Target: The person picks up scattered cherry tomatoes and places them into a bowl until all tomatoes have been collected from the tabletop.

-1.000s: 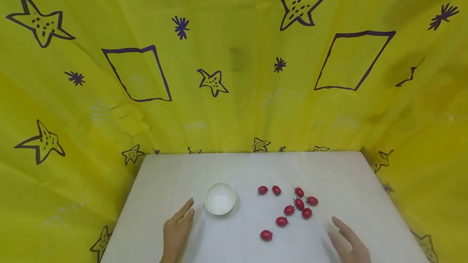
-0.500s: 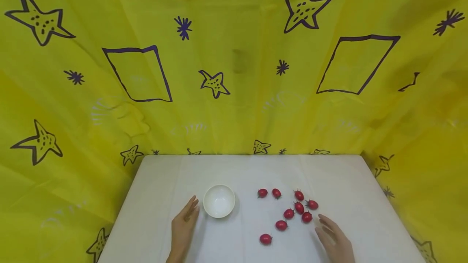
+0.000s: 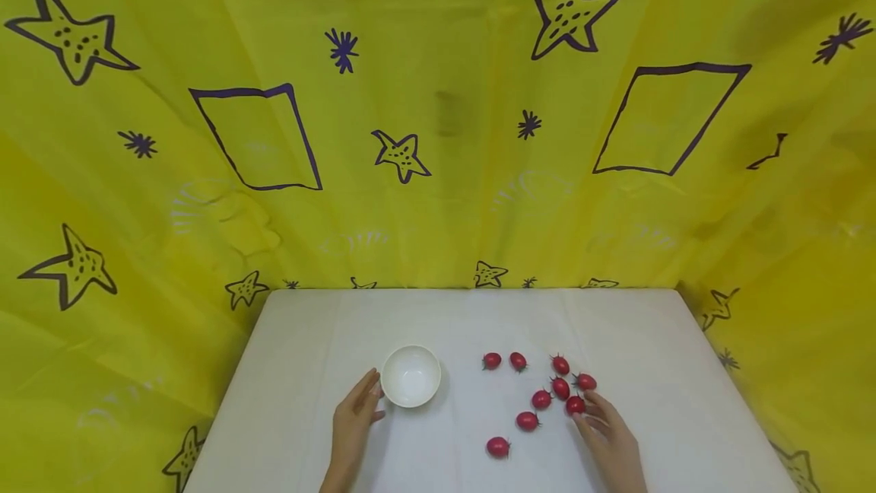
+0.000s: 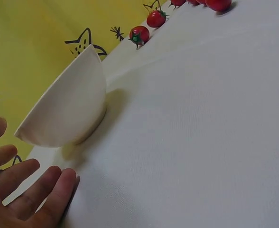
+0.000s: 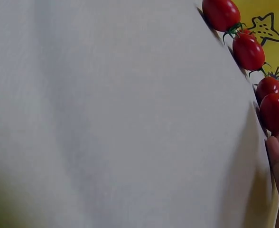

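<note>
Left hand relaxed beside bowl | right hand at tomato | wrist-view cropped, grip unclear

This looks like a small screened-off booth: yellow sheeting, printed with dark starfish, hangs in folds (a few creases show) behind a white-topped table and along both its sides. What kind of building surrounds it cannot be told.
</note>
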{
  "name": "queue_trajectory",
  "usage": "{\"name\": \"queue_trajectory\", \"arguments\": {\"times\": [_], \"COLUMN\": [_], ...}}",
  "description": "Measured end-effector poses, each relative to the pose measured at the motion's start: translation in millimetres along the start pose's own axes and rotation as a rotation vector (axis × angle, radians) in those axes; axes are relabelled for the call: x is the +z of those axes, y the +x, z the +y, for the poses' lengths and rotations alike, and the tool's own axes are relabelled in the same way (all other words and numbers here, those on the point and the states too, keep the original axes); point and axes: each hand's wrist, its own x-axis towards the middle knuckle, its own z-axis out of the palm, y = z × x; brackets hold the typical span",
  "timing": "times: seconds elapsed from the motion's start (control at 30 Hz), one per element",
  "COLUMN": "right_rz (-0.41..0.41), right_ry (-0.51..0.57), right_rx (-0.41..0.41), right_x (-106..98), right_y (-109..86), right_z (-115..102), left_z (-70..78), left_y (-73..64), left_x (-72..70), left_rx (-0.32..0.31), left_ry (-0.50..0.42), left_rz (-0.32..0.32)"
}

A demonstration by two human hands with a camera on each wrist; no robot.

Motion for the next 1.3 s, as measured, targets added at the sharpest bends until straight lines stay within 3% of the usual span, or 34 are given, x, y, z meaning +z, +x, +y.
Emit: {"name": "queue_trajectory", "arguments": {"times": [0.27, 0.5, 0.67, 1.13, 1.3], "right_rz": [0.016, 0.036, 0.067, 0.059, 0.08], "right_ry": [-0.007, -0.063, -0.096, -0.077, -0.068], "right_rx": [0.021, -0.038, -0.093, -0.095, -0.138], "right_x": [5.8, 8.1, 8.9, 4.6, 4.3], "right_y": [8.4, 6.8, 4.4, 2.5, 1.9], "right_z": [-7.0, -10.2, -9.6, -13.0, -16.6], "left_z": [0.5, 1.2, 2.5, 6.7, 8.5], "left_y": [-2.2, -4.8, -4.3, 0.3, 0.3], "left_x": [7.1, 12.1, 15.0, 17.5, 20.9], "left_rx": [-0.007, -0.023, -0.036, -0.079, -0.092], "left_ry": [-0.082, -0.132, -0.131, -0.168, -0.169], "left_rz": [-0.037, -0.017, -0.021, -0.012, -0.013]}}
